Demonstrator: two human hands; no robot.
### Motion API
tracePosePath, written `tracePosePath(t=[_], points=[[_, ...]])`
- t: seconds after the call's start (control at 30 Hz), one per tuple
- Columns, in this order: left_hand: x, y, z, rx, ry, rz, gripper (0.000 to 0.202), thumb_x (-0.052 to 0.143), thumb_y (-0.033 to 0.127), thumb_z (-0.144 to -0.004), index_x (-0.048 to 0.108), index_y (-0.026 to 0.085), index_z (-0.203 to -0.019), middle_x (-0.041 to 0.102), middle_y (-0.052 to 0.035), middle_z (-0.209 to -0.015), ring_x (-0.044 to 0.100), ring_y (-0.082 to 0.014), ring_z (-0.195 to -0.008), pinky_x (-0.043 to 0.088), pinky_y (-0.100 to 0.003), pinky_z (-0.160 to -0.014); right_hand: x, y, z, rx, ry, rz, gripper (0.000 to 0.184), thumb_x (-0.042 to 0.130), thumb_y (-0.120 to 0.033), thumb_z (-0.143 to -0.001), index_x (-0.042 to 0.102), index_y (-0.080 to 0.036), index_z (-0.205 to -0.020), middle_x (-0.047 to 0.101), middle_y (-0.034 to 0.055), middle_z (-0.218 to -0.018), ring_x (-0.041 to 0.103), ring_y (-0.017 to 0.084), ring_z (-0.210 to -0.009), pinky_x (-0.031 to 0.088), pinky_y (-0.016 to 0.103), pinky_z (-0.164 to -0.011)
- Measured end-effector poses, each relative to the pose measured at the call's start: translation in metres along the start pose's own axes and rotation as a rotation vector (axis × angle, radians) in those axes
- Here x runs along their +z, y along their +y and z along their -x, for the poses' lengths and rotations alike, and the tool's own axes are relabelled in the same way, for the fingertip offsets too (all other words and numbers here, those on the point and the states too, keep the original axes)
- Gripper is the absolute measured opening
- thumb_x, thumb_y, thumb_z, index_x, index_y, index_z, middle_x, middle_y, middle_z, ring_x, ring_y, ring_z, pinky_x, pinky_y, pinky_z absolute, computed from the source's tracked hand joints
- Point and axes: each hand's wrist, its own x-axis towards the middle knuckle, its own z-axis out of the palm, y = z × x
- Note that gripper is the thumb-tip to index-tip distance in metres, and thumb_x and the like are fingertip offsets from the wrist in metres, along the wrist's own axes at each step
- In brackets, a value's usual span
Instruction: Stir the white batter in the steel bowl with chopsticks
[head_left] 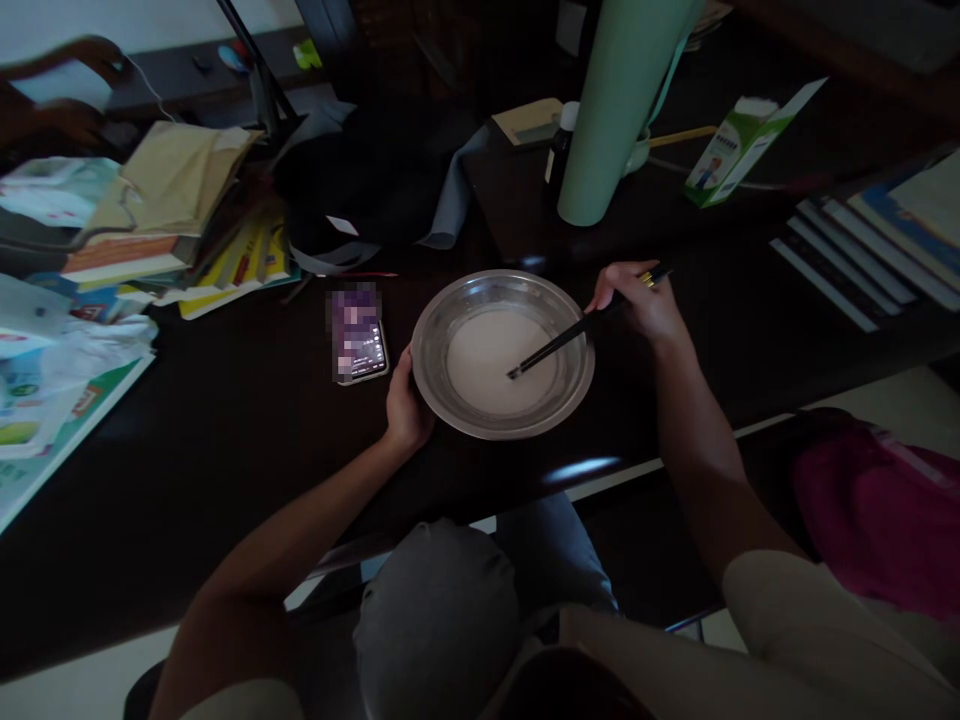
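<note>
— Gripping what with the right hand (pixel 637 300)?
— Closed around black chopsticks (pixel 559 341), gold at the upper ends, slanting down into a metal bowl (pixel 435 355). Tips at the pale mixture (pixel 487 350) inside, probably dipped, though too dim to be sure.
— And with the left hand (pixel 409 408)?
— Clasping the bowl's left side, thumb against the rim.
— Located where?
— Just inside the near edge of the dark table (pixel 262 460).
— Next to what?
— Flanked on the left by a lit phone (pixel 367 355). Backed, farther in from that edge, by a tall green bottle (pixel 615 110) and, to the right, by a green-and-white carton (pixel 724 160).
</note>
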Motion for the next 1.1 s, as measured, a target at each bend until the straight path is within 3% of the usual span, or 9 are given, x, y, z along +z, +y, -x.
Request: tracePosePath(t=[0.13, 0.3, 0.37, 0.53, 0.73, 0.8, 0.93, 1.0, 1.1], points=[[-0.0008, -0.0002, -0.0001, 0.000, 0.014, -0.010, 0.028, 0.062, 0.045, -0.088, 0.074, 0.025, -0.104, 0.077, -0.0021, -0.113, 0.064, -0.0274, -0.125, 0.051, -0.041, -0.108, 0.0056, -0.0037, 0.0009, 0.029, -0.179, 0.047, 0.041, 0.067, -0.060, -0.084, 0.074, -0.025, -0.065, 0.073, 0.0008, -0.066, 0.070, 0.017, -0.069, 0.055, 0.032, -0.071], [-0.0013, -0.0002, -0.0003, -0.001, -0.013, -0.003, 0.028, 0.061, 0.045, -0.089, 0.074, 0.025, -0.105, 0.077, -0.0023, -0.115, 0.064, -0.0269, -0.124, 0.050, -0.041, -0.108, 0.0038, -0.0029, -0.0007, 0.011, 0.021, 0.032, 0.042, 0.067, -0.060, -0.083, 0.072, -0.025, -0.060, 0.070, 0.0000, -0.062, 0.068, 0.016, -0.064, 0.054, 0.033, -0.070], [-0.0015, -0.0006, -0.0005, 0.002, -0.008, 0.005, 0.028, 0.061, 0.045, -0.089, 0.074, 0.025, -0.105, 0.077, -0.0023, -0.114, 0.065, -0.0267, -0.123, 0.051, -0.041, -0.108, 0.0020, -0.0026, -0.0003, 0.009, 0.033, -0.005, 0.045, 0.066, -0.060, -0.084, 0.070, -0.025, -0.056, 0.067, -0.0002, -0.056, 0.066, 0.016, -0.058, 0.054, 0.034, -0.066], [-0.0015, -0.0011, -0.0008, -0.007, 0.019, 0.002, 0.028, 0.062, 0.045, -0.088, 0.074, 0.025, -0.104, 0.078, -0.0014, -0.110, 0.065, -0.0268, -0.122, 0.051, -0.040, -0.108, 0.0064, -0.0051, 0.0005, 0.034, -0.183, 0.042, 0.040, 0.068, -0.060, -0.083, 0.075, -0.025, -0.065, 0.074, 0.0007, -0.066, 0.070, 0.017, -0.069, 0.055, 0.032, -0.071], [-0.0017, -0.0005, -0.0004, 0.004, -0.009, -0.007, 0.029, 0.058, 0.044, -0.091, 0.074, 0.025, -0.106, 0.077, -0.0024, -0.113, 0.064, -0.0263, -0.125, 0.050, -0.040, -0.108, 0.0030, -0.0032, -0.0008, -0.002, 0.073, 0.016, 0.044, 0.067, -0.061, -0.083, 0.070, -0.025, -0.057, 0.069, 0.0002, -0.060, 0.068, 0.017, -0.061, 0.055, 0.034, -0.067], [-0.0017, -0.0002, -0.0003, -0.004, 0.004, -0.002, 0.027, 0.058, 0.042, -0.091, 0.074, 0.025, -0.106, 0.077, -0.0021, -0.111, 0.065, -0.0261, -0.123, 0.050, -0.040, -0.108, 0.0022, -0.0040, 0.0002, 0.004, 0.047, 0.014, 0.046, 0.066, -0.061, -0.084, 0.069, -0.025, -0.055, 0.067, 0.0006, -0.057, 0.066, 0.017, -0.058, 0.054, 0.034, -0.065], [-0.0004, 0.0006, 0.0000, -0.008, 0.012, -0.003, 0.027, 0.060, 0.043, -0.090, 0.074, 0.025, -0.103, 0.078, -0.0016, -0.107, 0.066, -0.0266, -0.120, 0.051, -0.040, -0.107, 0.0058, -0.0067, 0.0011, 0.016, -0.156, 0.040, 0.040, 0.067, -0.059, -0.084, 0.075, -0.025, -0.065, 0.073, 0.0014, -0.066, 0.070, 0.016, -0.068, 0.054, 0.032, -0.070], [0.0004, 0.0007, 0.0002, 0.002, 0.011, -0.012, 0.027, 0.061, 0.045, -0.089, 0.074, 0.025, -0.102, 0.078, -0.0020, -0.107, 0.066, -0.0270, -0.122, 0.051, -0.040, -0.107, 0.0062, -0.0058, 0.0001, 0.013, -0.139, 0.045, 0.037, 0.068, -0.057, -0.084, 0.076, -0.025, -0.068, 0.075, 0.0009, -0.070, 0.071, 0.016, -0.071, 0.054, 0.031, -0.073], [0.0007, 0.0002, 0.0002, 0.014, 0.003, -0.015, 0.028, 0.061, 0.045, -0.089, 0.074, 0.025, -0.101, 0.077, -0.0031, -0.112, 0.063, -0.0275, -0.126, 0.049, -0.041, -0.109, 0.0032, -0.0026, -0.0011, 0.007, 0.000, 0.017, 0.037, 0.068, -0.056, -0.085, 0.074, -0.026, -0.064, 0.072, -0.0004, -0.064, 0.069, 0.016, -0.066, 0.053, 0.032, -0.069]])
